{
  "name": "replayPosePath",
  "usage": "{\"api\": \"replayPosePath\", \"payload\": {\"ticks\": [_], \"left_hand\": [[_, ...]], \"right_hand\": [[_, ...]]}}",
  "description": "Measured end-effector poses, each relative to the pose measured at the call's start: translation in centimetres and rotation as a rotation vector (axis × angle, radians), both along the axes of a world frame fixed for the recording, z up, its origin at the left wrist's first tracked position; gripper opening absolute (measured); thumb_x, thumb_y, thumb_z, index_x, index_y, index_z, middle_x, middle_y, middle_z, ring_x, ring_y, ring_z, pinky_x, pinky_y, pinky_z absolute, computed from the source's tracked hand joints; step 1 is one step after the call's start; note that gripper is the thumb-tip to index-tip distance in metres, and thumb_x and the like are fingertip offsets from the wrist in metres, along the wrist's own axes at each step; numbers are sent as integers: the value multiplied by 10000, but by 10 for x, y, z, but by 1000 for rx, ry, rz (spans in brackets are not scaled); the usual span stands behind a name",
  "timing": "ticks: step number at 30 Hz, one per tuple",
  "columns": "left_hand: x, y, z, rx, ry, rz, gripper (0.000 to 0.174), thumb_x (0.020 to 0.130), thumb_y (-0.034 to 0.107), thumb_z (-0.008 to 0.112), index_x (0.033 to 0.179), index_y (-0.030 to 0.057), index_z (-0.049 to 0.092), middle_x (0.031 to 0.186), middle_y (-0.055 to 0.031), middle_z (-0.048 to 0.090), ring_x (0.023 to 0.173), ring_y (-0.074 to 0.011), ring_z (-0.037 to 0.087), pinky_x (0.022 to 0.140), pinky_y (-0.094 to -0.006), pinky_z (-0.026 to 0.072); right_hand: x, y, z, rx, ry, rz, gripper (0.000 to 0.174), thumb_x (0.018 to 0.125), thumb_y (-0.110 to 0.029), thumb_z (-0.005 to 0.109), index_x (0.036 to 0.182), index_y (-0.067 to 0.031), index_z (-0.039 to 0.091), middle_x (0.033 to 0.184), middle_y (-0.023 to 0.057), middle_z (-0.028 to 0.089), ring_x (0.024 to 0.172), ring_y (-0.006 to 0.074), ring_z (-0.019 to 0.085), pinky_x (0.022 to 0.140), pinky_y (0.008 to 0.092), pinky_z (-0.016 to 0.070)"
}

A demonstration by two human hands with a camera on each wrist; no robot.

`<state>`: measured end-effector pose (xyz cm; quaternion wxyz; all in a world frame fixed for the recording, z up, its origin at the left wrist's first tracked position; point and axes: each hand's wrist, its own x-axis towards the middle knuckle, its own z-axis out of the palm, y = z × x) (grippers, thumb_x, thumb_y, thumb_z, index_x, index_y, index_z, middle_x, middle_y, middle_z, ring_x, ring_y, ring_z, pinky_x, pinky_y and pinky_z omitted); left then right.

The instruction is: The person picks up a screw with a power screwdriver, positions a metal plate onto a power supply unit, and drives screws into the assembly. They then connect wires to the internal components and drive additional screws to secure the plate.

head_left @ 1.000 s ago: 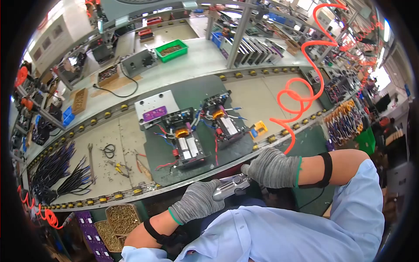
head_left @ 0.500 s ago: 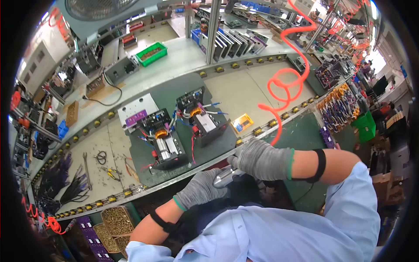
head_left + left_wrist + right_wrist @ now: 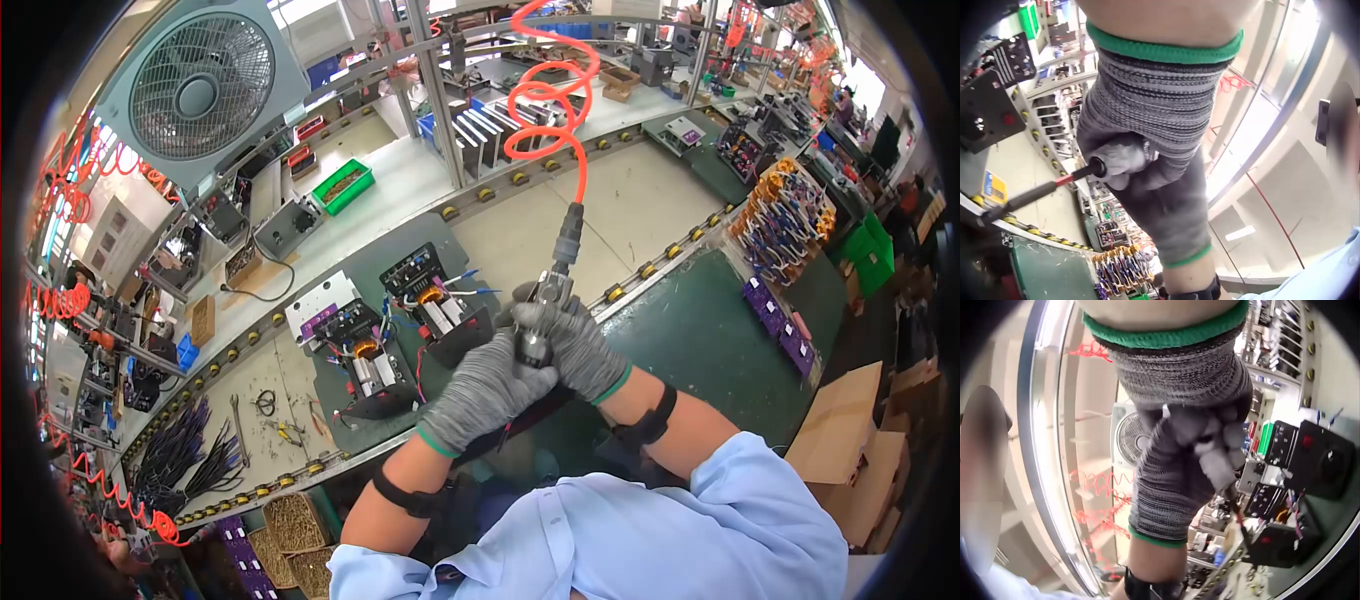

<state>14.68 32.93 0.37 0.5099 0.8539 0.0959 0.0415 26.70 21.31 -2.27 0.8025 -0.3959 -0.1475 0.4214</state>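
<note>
Both gloved hands are together on a grey metal air screwdriver (image 3: 536, 347), in front of the worktable's near edge in the head view. My left hand (image 3: 485, 392) grips its lower part, and my right hand (image 3: 575, 350) wraps around it from the other side. An orange coiled air hose (image 3: 582, 170) joins the tool through a dark fitting (image 3: 568, 238). A long dark bit (image 3: 1032, 197) with a red band sticks out past the fingers in the left wrist view. Left of the hands stand two electronic units (image 3: 372, 372) with orange-wound coils and silver heat sinks.
Cable bundles (image 3: 185, 455), pliers (image 3: 290, 433) and a wrench (image 3: 239, 430) lie at the left. Trays of screws (image 3: 296, 522) sit below them. Purple boards (image 3: 778, 325) and wired coils (image 3: 785, 220) are on the right. A fan (image 3: 203, 88) stands at the back left.
The hands have come closer together, and the screwdriver has turned from lying sideways to pointing away from the body. The hose now shows joined to it. The head view has shifted.
</note>
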Motion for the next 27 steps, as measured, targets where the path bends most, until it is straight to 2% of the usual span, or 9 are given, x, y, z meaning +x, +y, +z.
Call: {"api": "replayPosePath", "payload": {"ticks": [1,2,3,7,9,14,17,22,27], "left_hand": [[-2,0,14,-75,197,35,432,889,295,755,1161,-20,642,978,-109,707,889,-193,682,824,-364,550],[-12,4,24,-84,182,91,465,913,353,731,1162,-33,658,993,-128,714,916,-193,684,832,-361,547],[-23,16,7,120,65,106,506,940,438,670,1158,-18,670,963,-192,730,927,-278,717,870,-383,546],[-59,27,-36,-53,73,271,470,967,405,666,1137,-33,670,978,-170,727,930,-243,705,875,-361,537],[-80,30,-56,-86,74,354,460,969,392,671,1133,-38,671,972,-156,725,918,-222,698,867,-350,536],[-131,16,-90,-485,66,607,353,967,280,712,1155,-15,670,952,-52,699,840,-115,632,772,-271,513],[-150,8,-100,-492,160,610,326,968,245,715,1169,-6,663,967,-40,695,846,-100,622,768,-249,499],[-160,-6,-96,-484,196,600,339,952,239,738,1157,-24,671,1000,-46,685,928,-119,617,857,-286,512],[-159,-11,-93,-400,134,569,342,964,283,721,1141,-4,663,1014,-74,715,892,-134,670,809,-272,533]], "right_hand": [[8,-2,-7,69,28,14,451,850,-171,787,1213,-60,545,1034,122,679,1006,262,691,899,408,578],[13,-8,-3,55,88,11,443,847,-158,782,1207,-60,544,1042,127,677,1007,279,692,897,425,585],[18,-14,2,40,145,5,436,844,-146,777,1201,-60,543,1049,133,674,1007,296,694,896,443,591],[39,-25,-13,38,197,-25,412,838,-112,755,1189,-66,543,1055,136,666,1012,317,694,887,468,601],[50,-24,-26,105,292,-160,337,865,-17,684,1162,-85,542,994,119,668,971,308,716,811,447,628],[79,-23,-38,159,402,-311,311,822,50,655,1076,-101,557,928,108,642,867,295,685,746,427,618],[90,-22,-39,109,392,-379,313,827,53,650,1081,-106,557,922,105,644,875,304,690,757,429,622],[90,-20,-37,84,355,-399,243,852,7,648,1072,-67,575,944,108,657,932,293,697,801,426,636],[76,-19,-26,95,355,-394,250,854,16,657,1070,-79,573,959,116,660,953,305,702,805,427,639]]}}
